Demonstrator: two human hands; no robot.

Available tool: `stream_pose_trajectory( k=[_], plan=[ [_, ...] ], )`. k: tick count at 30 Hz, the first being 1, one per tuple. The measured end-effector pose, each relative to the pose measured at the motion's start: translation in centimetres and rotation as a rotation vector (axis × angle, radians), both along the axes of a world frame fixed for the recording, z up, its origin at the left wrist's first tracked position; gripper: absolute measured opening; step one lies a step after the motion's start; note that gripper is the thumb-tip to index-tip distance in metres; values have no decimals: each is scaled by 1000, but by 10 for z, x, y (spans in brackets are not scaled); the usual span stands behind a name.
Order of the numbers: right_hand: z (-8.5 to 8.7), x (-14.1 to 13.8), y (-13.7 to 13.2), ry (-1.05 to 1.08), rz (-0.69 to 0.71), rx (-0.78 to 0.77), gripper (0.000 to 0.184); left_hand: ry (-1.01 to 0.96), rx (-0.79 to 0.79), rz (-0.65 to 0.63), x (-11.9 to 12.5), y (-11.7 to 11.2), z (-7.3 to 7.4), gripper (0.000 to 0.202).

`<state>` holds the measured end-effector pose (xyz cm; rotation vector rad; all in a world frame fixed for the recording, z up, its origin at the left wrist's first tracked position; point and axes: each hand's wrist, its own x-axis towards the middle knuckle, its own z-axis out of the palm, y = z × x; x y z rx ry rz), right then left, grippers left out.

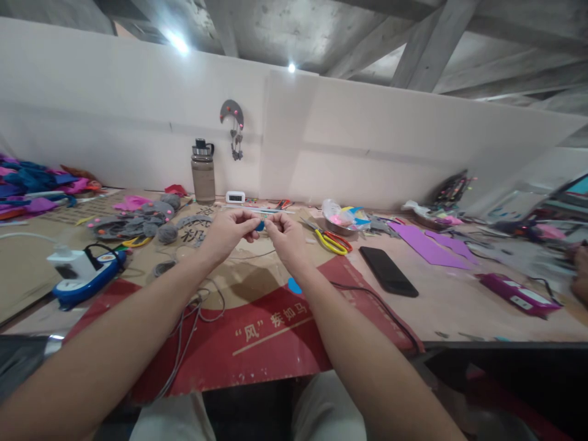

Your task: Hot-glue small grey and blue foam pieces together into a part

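Above the red and tan cardboard mat (257,312), my left hand (235,231) and my right hand (283,236) meet with fingertips pinched. Between them is a small blue piece (260,226), perhaps felt; both hands seem to grip its edges. A flat blue disc (294,285) lies on the mat under my right wrist. Grey cord (197,309) trails in loops beside my left forearm. Scissors with yellow and red handles (333,240) rest just right of my right hand.
A black phone (388,271), purple felt sheets (429,244) and a magenta power strip (519,294) lie to the right. On the left are a blue power strip (89,278) and grey felt pieces (133,222). A water bottle (203,174) stands by the wall. Another person's hand (581,269) shows at far right.
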<state>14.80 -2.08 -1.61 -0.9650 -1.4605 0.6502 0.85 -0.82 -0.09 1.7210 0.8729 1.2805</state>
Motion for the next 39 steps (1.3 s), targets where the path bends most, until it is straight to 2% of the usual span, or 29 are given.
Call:
stream_pose_trajectory(
  k=[8, 13, 18, 26, 33, 39],
  plan=[
    [-3, 0, 2, -46, -7, 57, 17, 39, -19, -70, -2, 2, 3, 18],
    [-7, 2, 5, -128, -23, 129, 20, 97, 40, 34, -3, -1, 5, 15],
    [-11, 2, 9, -68, 22, 146, 21, 87, 81, 100, -4, 1, 4, 12],
    [-10, 2, 4, -166, -54, 221, 12, -15, 62, 66, -2, 1, 2, 18],
    [-10, 3, 3, -179, -103, 234, 12, -31, 46, 39, -1, -2, 5, 15],
    [-9, 2, 1, -217, -106, 284, 10, -63, 106, 24, -3, 2, 1, 14]
  ],
)
